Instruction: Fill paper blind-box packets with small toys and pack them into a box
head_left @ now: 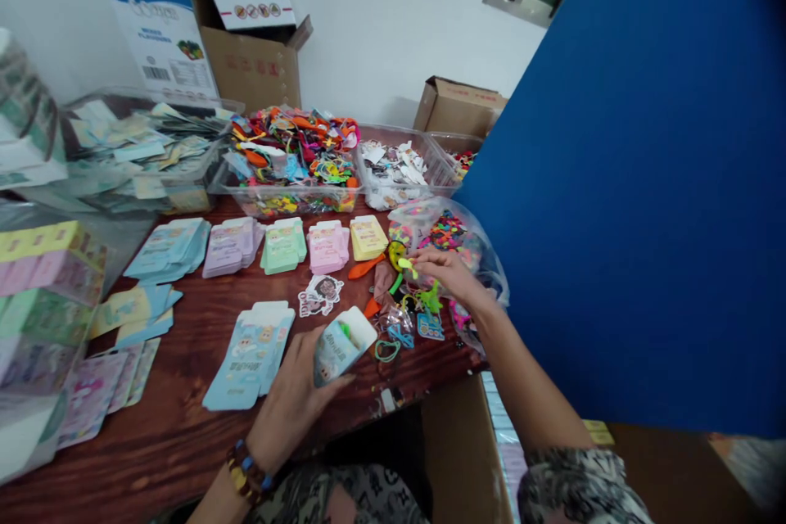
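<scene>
My left hand [300,393] is wrapped round a small light-blue box [336,356], whose top is open with something green inside. Over the small toys at the right, my right hand [445,268] pinches a small yellow-green piece [406,264]. Beneath and beside it lie an orange balloon [367,266], a bright green toy [431,297], a blue trinket [431,326] and a thin green band [386,351]. Flat light-blue cartons [251,352] lie to the left of my left hand. Black-and-white stickers [320,295] sit behind the open box.
Stacks of flat cartons in blue [169,250], purple [230,247], green [283,246], pink [328,246] and yellow [368,237] form a row. Behind them stand clear bins [295,201] of trinkets. A blue panel [632,205] rises at the right; packed boxes [46,303] stand left.
</scene>
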{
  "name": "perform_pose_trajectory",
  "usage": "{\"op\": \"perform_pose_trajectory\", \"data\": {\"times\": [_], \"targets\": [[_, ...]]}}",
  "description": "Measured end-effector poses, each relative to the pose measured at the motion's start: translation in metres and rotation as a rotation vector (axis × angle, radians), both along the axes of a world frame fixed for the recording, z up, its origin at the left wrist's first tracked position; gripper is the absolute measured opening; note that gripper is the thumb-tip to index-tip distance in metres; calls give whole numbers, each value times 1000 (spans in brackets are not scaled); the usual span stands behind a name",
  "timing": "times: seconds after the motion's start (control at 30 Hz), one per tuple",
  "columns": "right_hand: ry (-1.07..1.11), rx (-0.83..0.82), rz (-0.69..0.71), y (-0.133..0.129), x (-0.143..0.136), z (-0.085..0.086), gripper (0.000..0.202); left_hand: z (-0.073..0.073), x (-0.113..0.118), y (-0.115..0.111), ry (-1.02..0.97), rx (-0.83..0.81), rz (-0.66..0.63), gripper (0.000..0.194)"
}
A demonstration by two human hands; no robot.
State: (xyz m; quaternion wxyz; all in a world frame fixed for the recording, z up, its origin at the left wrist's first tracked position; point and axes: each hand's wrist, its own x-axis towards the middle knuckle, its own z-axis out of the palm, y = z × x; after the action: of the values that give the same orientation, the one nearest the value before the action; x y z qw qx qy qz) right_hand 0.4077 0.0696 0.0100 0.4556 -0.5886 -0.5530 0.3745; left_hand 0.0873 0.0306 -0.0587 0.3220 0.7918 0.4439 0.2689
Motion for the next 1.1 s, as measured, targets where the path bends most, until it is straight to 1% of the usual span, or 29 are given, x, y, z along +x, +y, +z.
{"op": "perform_pose_trajectory", "data": {"times": [0.1, 0.17, 0.23, 0.3, 0.47, 0.53, 0.6, 0.7, 0.77, 0.83, 0.9, 0.97, 1.03, 1.1], "targets": [[26, 40, 139, -20, -50, 0, 13, 7, 4, 1, -18, 23, 25, 63], [-41, 60, 184, -29, -78, -3, 11, 8, 5, 1, -26, 42, 43, 64], [-170, 74, 213, -33, -98, -6, 11, 9, 3, 0, -36, 62, 59, 65], [-280, 87, 259, -35, -109, -8, 13, 8, 0, -1, -50, 87, 85, 65], [-292, 109, 300, -39, -117, -5, 20, 7, -6, -2, -101, 126, 119, 63], [-341, 116, 355, -41, -123, -5, 23, 5, -6, -2, -108, 135, 106, 64], [-418, 124, 418, -42, -130, -6, 22, 2, -6, -2, -104, 146, 87, 63], [-479, 121, 464, -42, -136, -9, 22, -4, -7, -2, -92, 168, 81, 62], [-414, 136, 442, -43, -136, -11, 21, -7, -8, -2, -90, 177, 108, 65], [-350, 171, 373, -46, -134, -12, 23, -7, -10, -2, -91, 175, 144, 66], [-378, 191, 330, -49, -133, -12, 22, -6, -10, -2, -89, 169, 160, 64], [-440, 173, 368, -52, -133, -13, 20, -4, -8, -3, -90, 176, 148, 61], [-426, 158, 405, -54, -134, -15, 21, -3, -6, -4, -103, 189, 145, 61], [-358, 188, 348, -58, -136, -21, 23, -4, -5, -4, -116, 185, 166, 62]]}}
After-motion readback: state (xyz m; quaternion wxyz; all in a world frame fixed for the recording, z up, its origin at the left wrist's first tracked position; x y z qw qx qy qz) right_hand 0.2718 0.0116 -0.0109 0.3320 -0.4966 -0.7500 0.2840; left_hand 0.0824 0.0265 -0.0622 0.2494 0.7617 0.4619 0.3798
